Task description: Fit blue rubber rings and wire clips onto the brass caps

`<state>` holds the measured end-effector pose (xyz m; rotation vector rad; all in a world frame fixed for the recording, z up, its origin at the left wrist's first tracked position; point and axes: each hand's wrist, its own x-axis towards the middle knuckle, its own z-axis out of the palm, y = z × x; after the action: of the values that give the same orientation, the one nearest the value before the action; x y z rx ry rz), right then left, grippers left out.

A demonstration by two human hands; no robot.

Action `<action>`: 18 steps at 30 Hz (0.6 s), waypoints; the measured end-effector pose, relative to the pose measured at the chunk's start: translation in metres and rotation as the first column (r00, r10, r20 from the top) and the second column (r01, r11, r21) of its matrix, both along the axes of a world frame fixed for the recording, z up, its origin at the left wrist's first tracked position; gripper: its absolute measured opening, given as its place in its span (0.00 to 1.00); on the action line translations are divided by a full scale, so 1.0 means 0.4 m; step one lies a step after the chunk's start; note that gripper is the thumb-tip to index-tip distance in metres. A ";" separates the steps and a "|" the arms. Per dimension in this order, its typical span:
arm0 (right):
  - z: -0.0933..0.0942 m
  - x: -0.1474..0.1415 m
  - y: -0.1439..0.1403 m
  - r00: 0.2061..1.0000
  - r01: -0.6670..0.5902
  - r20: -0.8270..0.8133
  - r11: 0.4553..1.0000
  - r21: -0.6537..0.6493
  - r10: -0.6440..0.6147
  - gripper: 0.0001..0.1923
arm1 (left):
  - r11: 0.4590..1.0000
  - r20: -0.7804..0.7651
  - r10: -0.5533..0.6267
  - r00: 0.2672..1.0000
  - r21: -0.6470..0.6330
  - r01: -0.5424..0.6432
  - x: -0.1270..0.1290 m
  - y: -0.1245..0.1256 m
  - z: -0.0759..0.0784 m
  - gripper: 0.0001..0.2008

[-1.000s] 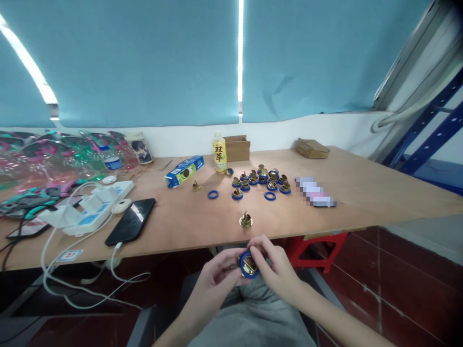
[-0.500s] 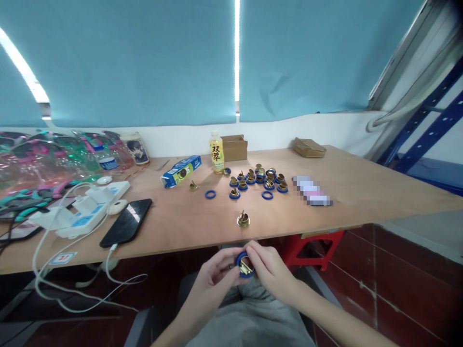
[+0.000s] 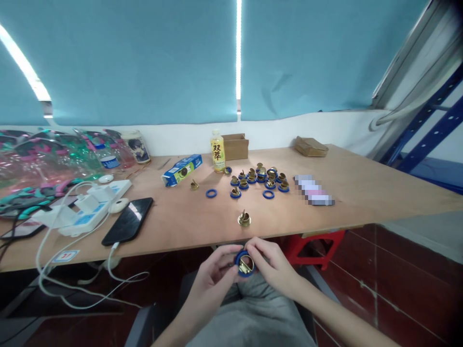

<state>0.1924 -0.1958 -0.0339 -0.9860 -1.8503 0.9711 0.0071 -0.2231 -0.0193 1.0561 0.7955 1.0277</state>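
Just below the table point(image 3: 202, 231) edge, a blue-ringed brass fitting point(image 3: 245, 263) sits pinched between both hands: left hand point(image 3: 216, 272) and right hand point(image 3: 273, 266) fingers curl closed around it. Behind, a yellow bottle point(image 3: 217, 151) reads "双萃".

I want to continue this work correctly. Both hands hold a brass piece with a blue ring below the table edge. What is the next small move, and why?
Probably press the blue rubber ring fully down around the round brass fitting, turning it between left hand and right hand. The ring seems not seated evenly yet, and the finished brass pieces on the wooden table wear theirs flat at the base.
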 end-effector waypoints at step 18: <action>-0.005 0.004 -0.002 0.983 -0.063 0.177 0.989 0.133 0.039 0.11 | 0.986 -0.208 0.081 0.975 0.161 -0.048 0.002 -0.002 -0.031 0.08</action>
<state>0.1942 -0.1966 -0.0358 -0.9682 -2.0673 0.7954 0.0080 -0.2239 -0.0319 1.2971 0.9405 1.0556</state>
